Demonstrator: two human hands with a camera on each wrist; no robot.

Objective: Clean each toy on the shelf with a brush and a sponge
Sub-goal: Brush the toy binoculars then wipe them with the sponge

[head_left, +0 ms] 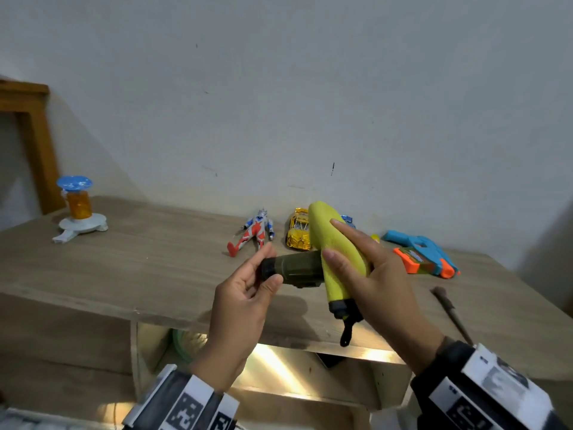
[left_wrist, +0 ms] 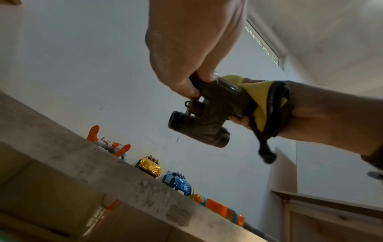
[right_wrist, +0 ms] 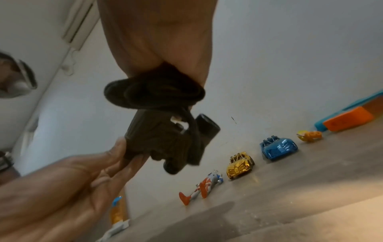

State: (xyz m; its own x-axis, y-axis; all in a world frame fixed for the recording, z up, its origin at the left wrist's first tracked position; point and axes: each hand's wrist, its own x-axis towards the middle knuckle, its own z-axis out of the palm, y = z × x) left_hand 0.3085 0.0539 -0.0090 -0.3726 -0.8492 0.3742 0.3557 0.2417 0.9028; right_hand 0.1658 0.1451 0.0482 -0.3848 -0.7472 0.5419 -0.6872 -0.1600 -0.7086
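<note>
Fingers (head_left: 266,285) of the left hand (head_left: 245,302) are pinched around the eyepiece end of a small dark olive plastic toy binocular (head_left: 294,270), thumb on the near side and fingertips on the far side, so it's held up in the air around the middle of the head view. Right hand (head_left: 381,280) is clamped on a yellow-green sponge mitt with a black cuff and hanging loop (head_left: 336,249), thumb and index finger lying across its face, and the sponge is pressed right against the other end of the binocular.

Behind them, on the grey-brown wooden shelf top (head_left: 139,259), there's a red, silver and blue hero figure lying on its back (head_left: 255,232), then a shiny gold toy car (head_left: 298,232), a metallic blue toy car (left_wrist: 177,182) mostly hidden by the sponge, and a blue and orange toy water gun (head_left: 424,254) toward the right. A dark thin-handled brush (head_left: 449,308) lies at the right edge, well apart from the hands. Far left sits a white-based toy with an orange middle and blue disc top (head_left: 79,209).
</note>
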